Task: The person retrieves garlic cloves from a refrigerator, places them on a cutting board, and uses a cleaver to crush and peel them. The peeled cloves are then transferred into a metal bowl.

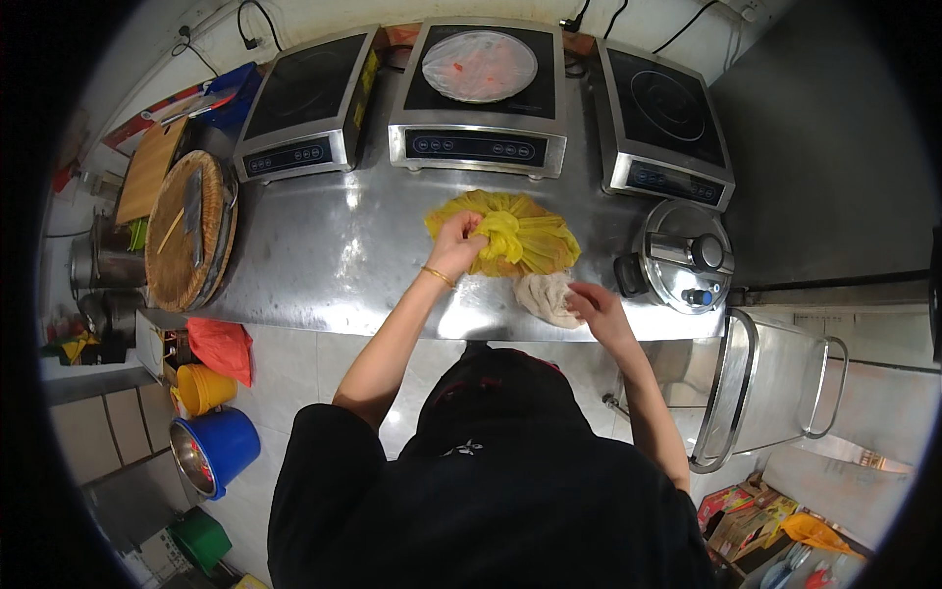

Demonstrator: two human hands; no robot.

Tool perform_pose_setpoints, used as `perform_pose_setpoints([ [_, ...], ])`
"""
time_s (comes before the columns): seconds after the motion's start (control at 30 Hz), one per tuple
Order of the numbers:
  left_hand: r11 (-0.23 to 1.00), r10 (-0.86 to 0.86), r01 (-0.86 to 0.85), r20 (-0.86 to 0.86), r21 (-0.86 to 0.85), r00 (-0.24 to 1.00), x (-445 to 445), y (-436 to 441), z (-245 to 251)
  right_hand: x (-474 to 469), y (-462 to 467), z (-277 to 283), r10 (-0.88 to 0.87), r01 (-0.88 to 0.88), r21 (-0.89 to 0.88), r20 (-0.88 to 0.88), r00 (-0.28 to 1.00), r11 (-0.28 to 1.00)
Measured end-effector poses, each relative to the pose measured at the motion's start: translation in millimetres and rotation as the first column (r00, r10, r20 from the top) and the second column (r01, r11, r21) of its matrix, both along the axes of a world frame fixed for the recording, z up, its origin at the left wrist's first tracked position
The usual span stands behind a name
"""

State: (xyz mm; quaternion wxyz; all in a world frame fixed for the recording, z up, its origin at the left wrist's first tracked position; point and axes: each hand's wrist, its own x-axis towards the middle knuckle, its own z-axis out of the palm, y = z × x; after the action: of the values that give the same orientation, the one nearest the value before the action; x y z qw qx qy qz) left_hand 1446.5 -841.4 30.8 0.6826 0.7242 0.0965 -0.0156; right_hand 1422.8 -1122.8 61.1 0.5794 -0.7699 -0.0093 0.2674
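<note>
A tied yellow plastic bag (pixel 548 235), with something brownish inside, rests on the stainless steel table (pixel 294 272). My left hand (pixel 458 247) pinches the bag beside its knot; a gold-coloured bangle is on that wrist. Just in front of the bag lies a crumpled off-white cloth (pixel 543 300). My right hand (pixel 600 313) is at the cloth's right side with its fingers bent. Whether those fingers grip the cloth or only rest over it does not show.
Behind are three induction cookers (pixel 478 143), the middle one bearing a film-covered round dish (pixel 478 66). A pressure cooker (pixel 684 258) stands at right. At left, a cleaver (pixel 193 213) lies on a round wooden chopping block (pixel 165 258). Buckets (pixel 235 449) stand on the floor; a metal trolley (pixel 780 383) is at right.
</note>
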Motion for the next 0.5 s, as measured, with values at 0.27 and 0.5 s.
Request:
perform_pose_setpoints([
  [0.27, 0.973, -0.115, 0.094, -0.089, -0.212, 0.989, -13.9, 5.1, 19.2, 32.9, 106.8, 9.2, 0.005, 0.059, 0.307, -0.205, 0.979, 0.950],
  [0.5, 0.830, -0.235, 0.067, -0.239, -0.554, 0.942, -14.6, 12.4, 32.2, 41.8, 110.6, 16.5, -0.113, 0.200, 0.299, -0.284, 0.952, 0.933],
])
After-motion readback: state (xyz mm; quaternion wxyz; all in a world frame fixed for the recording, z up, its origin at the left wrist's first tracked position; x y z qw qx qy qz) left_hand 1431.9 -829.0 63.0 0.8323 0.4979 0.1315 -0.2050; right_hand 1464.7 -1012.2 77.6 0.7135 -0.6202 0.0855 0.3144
